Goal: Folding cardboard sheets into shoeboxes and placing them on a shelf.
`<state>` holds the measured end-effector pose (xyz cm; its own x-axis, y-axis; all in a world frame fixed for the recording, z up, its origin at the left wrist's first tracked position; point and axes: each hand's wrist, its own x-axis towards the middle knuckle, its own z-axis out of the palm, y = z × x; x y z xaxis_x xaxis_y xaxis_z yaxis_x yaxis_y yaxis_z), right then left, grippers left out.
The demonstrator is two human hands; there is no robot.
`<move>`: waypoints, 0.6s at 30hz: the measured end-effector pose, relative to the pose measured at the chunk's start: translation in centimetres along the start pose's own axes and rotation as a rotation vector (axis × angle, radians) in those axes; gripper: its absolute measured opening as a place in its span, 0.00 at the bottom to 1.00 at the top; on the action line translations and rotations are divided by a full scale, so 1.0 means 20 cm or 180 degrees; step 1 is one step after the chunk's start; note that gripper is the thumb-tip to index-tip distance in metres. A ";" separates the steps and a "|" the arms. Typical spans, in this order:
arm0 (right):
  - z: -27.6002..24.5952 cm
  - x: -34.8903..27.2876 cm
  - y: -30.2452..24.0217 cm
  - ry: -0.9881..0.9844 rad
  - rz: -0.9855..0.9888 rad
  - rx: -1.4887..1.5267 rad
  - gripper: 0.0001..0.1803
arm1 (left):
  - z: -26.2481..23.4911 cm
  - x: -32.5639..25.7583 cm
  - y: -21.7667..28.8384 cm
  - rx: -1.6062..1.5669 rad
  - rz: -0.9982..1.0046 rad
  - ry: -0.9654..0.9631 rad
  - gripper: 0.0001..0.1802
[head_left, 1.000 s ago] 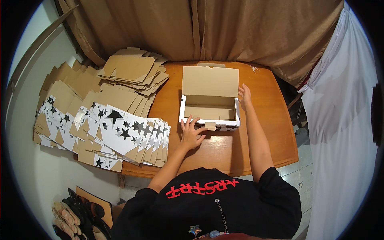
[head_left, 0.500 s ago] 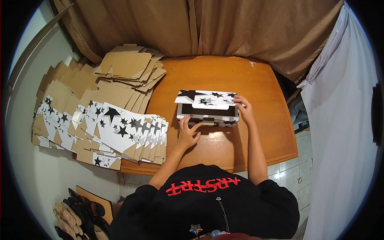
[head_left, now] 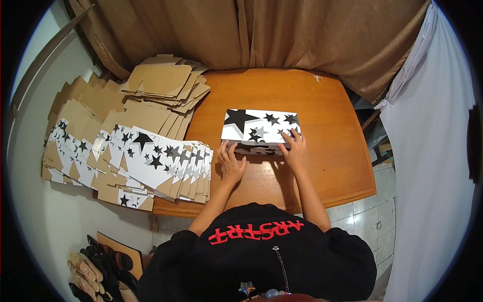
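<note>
A white box with black stars (head_left: pixel 259 128) sits closed in the middle of the wooden table (head_left: pixel 327 166). My left hand (head_left: pixel 231 163) rests at its front left corner, fingers spread against the front wall. My right hand (head_left: pixel 293 146) presses on the lid's front right edge, fingers apart. Neither hand grips the box; both lie against it.
Fanned flat box blanks, white with black stars (head_left: pixel 151 163), overlap the table's left edge. More brown cardboard blanks (head_left: pixel 161 83) are stacked behind them. A brown curtain (head_left: pixel 251 30) hangs at the back, a white cloth (head_left: pixel 427 151) at the right. Sandals (head_left: pixel 95 267) lie on the floor.
The box's lid, upright a second ago, has swung down and now lies shut. My right hand came from the box's back corner to its front edge; my left hand stayed at the front.
</note>
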<state>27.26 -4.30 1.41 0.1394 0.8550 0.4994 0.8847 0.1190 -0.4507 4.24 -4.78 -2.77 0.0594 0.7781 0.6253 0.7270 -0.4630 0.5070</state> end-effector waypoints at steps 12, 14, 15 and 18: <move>0.11 -0.04 0.04 0.0475 -0.0150 0.0088 0.19 | 0.04 0.23 -0.02 -0.0289 -0.0339 0.0095 0.16; 0.11 -0.05 0.04 0.0475 -0.0077 0.0147 0.19 | 0.06 0.22 -0.02 -0.0239 -0.0349 0.0140 0.15; 0.11 -0.05 0.04 0.0467 -0.0067 0.0180 0.19 | 0.06 0.21 -0.02 -0.0184 -0.0359 0.0190 0.15; 0.11 -0.06 0.03 0.0450 -0.0048 0.0208 0.18 | 0.07 0.20 -0.02 -0.0230 -0.0335 0.0181 0.14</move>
<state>26.69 -4.17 -1.15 0.1917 0.7739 0.6036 0.8570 0.1678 -0.4873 5.07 -0.93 -1.30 -0.0549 0.7997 0.5979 0.6760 -0.4109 0.6117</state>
